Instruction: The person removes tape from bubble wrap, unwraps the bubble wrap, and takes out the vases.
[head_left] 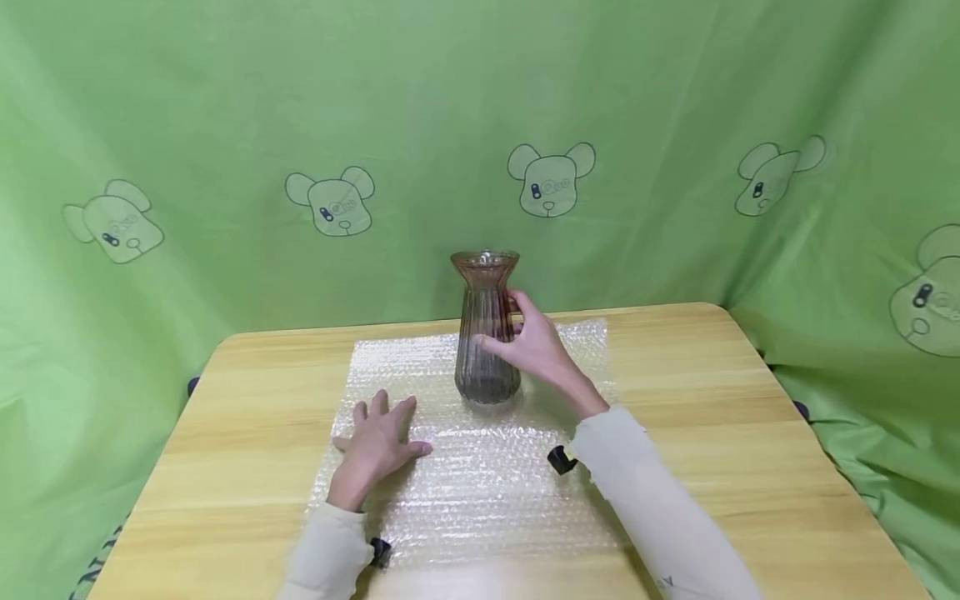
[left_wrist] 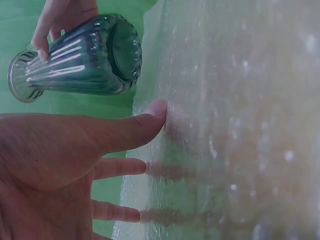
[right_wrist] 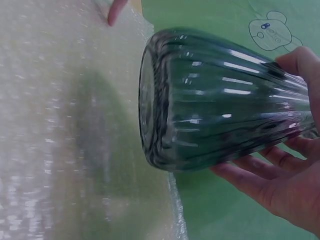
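A ribbed glass vase (head_left: 486, 333) with a flared rim stands upright in my right hand (head_left: 536, 342), which grips its side with thumb and fingers curled round it. The underside of the vase (left_wrist: 125, 52) shows in the left wrist view, so its base looks lifted off the sheet of bubble wrap (head_left: 480, 492). In the right wrist view, the fingers (right_wrist: 250, 175) wrap the narrower part of the glass. My left hand (head_left: 378, 437) lies on the left part of the bubble wrap, its fingers straight and spread, holding nothing.
The bubble wrap lies flat on a light wooden table (head_left: 247, 433), reaching near its back edge. Behind and around the table hangs a green curtain (head_left: 450, 108) printed with bear faces. Each sleeve has a small black device (head_left: 561, 460) near the wrist.
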